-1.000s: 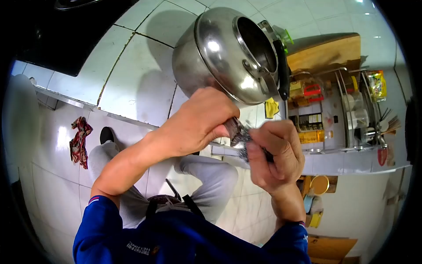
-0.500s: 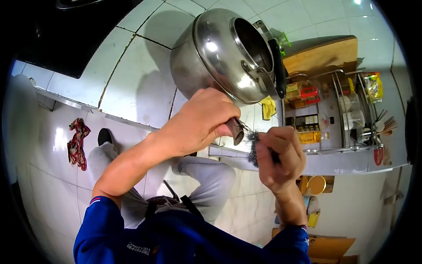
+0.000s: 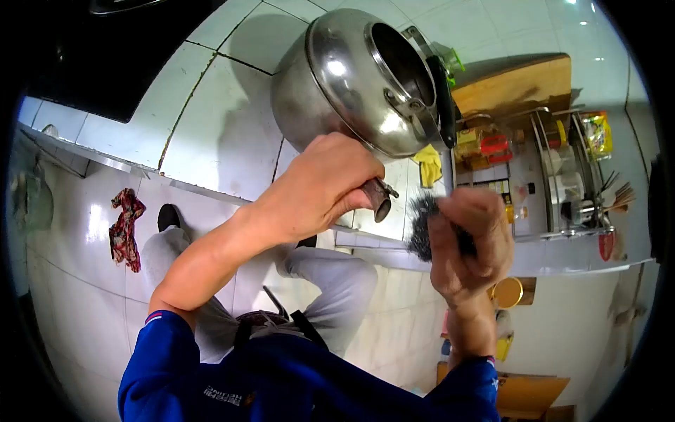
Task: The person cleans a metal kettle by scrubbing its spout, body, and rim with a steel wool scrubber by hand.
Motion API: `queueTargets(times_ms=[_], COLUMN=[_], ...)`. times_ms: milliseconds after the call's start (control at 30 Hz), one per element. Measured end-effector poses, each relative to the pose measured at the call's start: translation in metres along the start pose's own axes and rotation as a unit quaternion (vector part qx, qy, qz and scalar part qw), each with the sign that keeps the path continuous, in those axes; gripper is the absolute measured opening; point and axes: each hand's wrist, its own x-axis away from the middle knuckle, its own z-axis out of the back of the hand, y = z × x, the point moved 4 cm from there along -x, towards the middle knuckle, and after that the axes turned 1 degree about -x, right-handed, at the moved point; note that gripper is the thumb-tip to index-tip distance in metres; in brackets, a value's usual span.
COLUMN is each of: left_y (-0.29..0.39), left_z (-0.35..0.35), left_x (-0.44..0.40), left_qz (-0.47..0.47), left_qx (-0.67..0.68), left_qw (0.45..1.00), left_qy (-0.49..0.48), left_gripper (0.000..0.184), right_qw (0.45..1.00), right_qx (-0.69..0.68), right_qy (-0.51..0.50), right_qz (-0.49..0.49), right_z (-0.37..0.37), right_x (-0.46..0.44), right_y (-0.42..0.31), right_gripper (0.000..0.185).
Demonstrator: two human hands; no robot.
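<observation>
A large metal kettle [image 3: 330,91] lies tilted on the white tiled counter, its round opening facing right and its black handle at the right side. My left hand [image 3: 327,186] is closed around the kettle's spout [image 3: 380,202], whose tip sticks out past the fingers. To the right of that tip, my right hand [image 3: 470,243] is pinched on a dark wiry steel wool scrubber [image 3: 422,228]. A gap separates the scrubber from the spout. Motion blurs the right fingertips a little.
A black stovetop [image 3: 91,63] is at the upper left. Behind the kettle's handle are a wooden board [image 3: 524,88] and a yellow cloth [image 3: 429,167]. A metal rack [image 3: 552,176] holds several bottles. Patterned cloth [image 3: 125,228] lies on the floor.
My right hand has drawn the scrubber away from the spout, moving right. The spout tip, covered by the scrubber earlier, now shows. My left hand keeps its hold with only a slight shift.
</observation>
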Motion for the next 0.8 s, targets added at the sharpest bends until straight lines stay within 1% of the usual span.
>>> queueTargets(times_ms=[33,67,100,133,167,233,267,300,400,433,500,567,633,700,767,800], left_y=[-0.001,-0.002,-0.003,-0.004,-0.005,-0.003,-0.002,-0.003,-0.002,-0.002,-0.003,-0.005,-0.006,-0.004,-0.005,-0.004], left_z=[0.001,0.001,-0.001,-0.001,0.0,0.002,0.004,0.007,0.005,0.006,0.006,0.006,0.002,0.003,0.013,0.014], left_x=[0.0,-0.001,0.0,0.0,0.002,0.001,0.0,-0.002,0.0,-0.001,-0.002,0.0,0.0,0.0,-0.001,-0.002], left_qz=[-0.011,-0.022,-0.023,-0.025,-0.027,-0.015,-0.008,-0.011,0.001,-0.009,-0.018,-0.027,-0.03,-0.035,0.01,0.012], left_qx=[-0.001,-0.001,-0.001,0.001,0.003,0.004,0.008,0.008,0.0,0.001,0.002,0.013,0.002,-0.008,0.023,0.024], left_qw=[1.0,0.999,0.999,0.999,0.999,0.999,0.999,0.999,1.0,1.0,0.999,0.997,0.997,0.998,0.996,0.997], left_qy=[0.016,0.035,0.035,0.038,0.043,0.051,0.05,0.051,0.011,0.025,0.044,0.075,0.067,0.053,0.083,0.078], left_gripper=[0.046,0.047,0.047,0.047,0.048,0.046,0.044,0.044,0.043,0.044,0.044,0.045,0.045,0.044,0.045,0.045], right_qw=[0.999,0.998,0.996,0.996,0.996,1.0,0.999,0.999,1.0,0.999,0.996,0.994,0.999,0.999,0.998,0.999], right_qx=[-0.036,-0.043,-0.05,-0.042,-0.042,-0.009,-0.027,-0.026,-0.021,-0.029,-0.035,-0.04,-0.04,-0.016,-0.034,-0.023], right_qy=[0.016,0.011,0.005,-0.032,-0.033,-0.029,-0.042,-0.041,0.006,0.02,0.01,0.003,-0.025,-0.036,-0.038,-0.023], right_qz=[0.008,0.039,0.07,0.067,0.068,0.009,-0.016,-0.014,0.008,0.026,0.08,0.103,0.021,0.013,-0.027,-0.004], right_z=[-0.005,-0.012,-0.018,-0.026,-0.025,-0.019,-0.02,-0.016,-0.001,-0.003,-0.015,-0.025,-0.025,-0.02,-0.018,-0.012], right_x=[-0.008,-0.015,-0.019,-0.019,-0.013,0.003,0.013,0.012,-0.002,-0.012,-0.024,-0.02,-0.005,0.009,0.018,0.011], right_y=[-0.003,-0.006,-0.01,-0.012,-0.01,0.008,0.017,0.016,0.003,-0.004,-0.012,-0.013,-0.003,0.006,0.016,0.01], right_gripper=[0.028,0.028,0.027,0.027,0.027,0.025,0.024,0.024,0.024,0.028,0.032,0.034,0.032,0.03,0.029,0.028])
